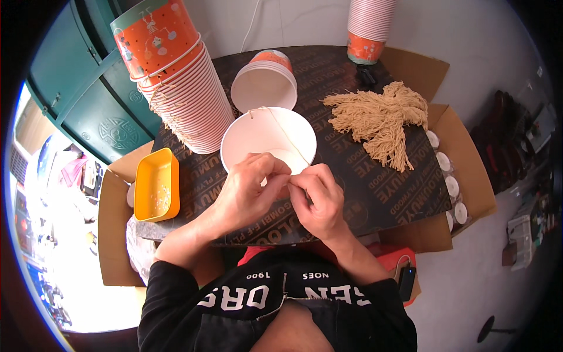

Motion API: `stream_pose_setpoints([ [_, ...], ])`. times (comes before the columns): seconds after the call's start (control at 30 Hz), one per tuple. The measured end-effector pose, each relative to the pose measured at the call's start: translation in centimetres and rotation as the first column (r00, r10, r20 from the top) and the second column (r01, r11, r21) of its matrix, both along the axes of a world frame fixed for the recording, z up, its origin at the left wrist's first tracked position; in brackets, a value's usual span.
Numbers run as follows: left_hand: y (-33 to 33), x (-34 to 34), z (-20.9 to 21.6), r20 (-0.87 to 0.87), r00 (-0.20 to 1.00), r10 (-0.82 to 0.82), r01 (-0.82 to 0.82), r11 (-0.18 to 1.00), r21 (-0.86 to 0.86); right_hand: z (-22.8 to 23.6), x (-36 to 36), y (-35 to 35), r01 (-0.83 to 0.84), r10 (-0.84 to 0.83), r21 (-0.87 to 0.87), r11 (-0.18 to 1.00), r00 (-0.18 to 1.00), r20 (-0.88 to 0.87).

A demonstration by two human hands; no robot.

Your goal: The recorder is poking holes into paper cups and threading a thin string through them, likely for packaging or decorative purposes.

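A white paper bucket (pixel 239 138) lies tipped on the table with its mouth facing me. A thin beige string (pixel 282 132) runs across the opening, from a hole in the far rim to the near right rim. There my left hand (pixel 253 185) and my right hand (pixel 318 198) meet, thumbs and forefingers pinched together. The string leads to these fingertips; the short piece between them is hardly visible. My left hand covers part of the bucket's near rim.
Left stands a tall stack of orange-patterned paper buckets (pixel 193 94), strings hanging from its rims, near a yellow tray (pixel 174 190) with small bits. Behind are more buckets (pixel 264 88) and another stack (pixel 366 44). Beige strings (pixel 387 120) lie right. Cardboard boxes (pixel 463 176) flank the table (pixel 375 205).
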State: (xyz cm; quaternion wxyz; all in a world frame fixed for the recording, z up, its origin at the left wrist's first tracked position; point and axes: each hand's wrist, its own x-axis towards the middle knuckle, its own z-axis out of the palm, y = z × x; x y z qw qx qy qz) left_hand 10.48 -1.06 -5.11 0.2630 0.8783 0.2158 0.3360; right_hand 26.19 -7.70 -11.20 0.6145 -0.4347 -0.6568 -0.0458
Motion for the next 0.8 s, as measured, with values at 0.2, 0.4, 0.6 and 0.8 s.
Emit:
stream_pose_setpoints([
  [0.2, -0.1, 0.1, -0.5, 0.038, 0.998, 0.046, -0.044, 0.998, -0.035, 0.0, -0.7, -0.2, -0.002, -0.003, -0.037, 0.999, 0.992, -0.129],
  [0.4, 0.2, -0.2, -0.4, -0.020, 1.000, -0.003, 0.004, 0.999, 0.038, 0.0, -0.7, -0.5, -0.081, 0.050, -0.116, 0.990, 0.967, -0.250],
  [0.6, -0.3, 0.0, -0.3, -0.040, 0.999, -0.018, 0.030, 0.942, 0.335, 0.2, -0.8, -0.5, -0.142, 0.079, -0.159, 0.977, 0.933, -0.350],
  [0.8, 0.2, 0.1, -1.6, -0.027, 0.999, -0.018, 0.027, 0.926, 0.376, 0.2, -1.0, -0.6, -0.235, 0.115, -0.178, 0.956, 0.853, -0.509],
])
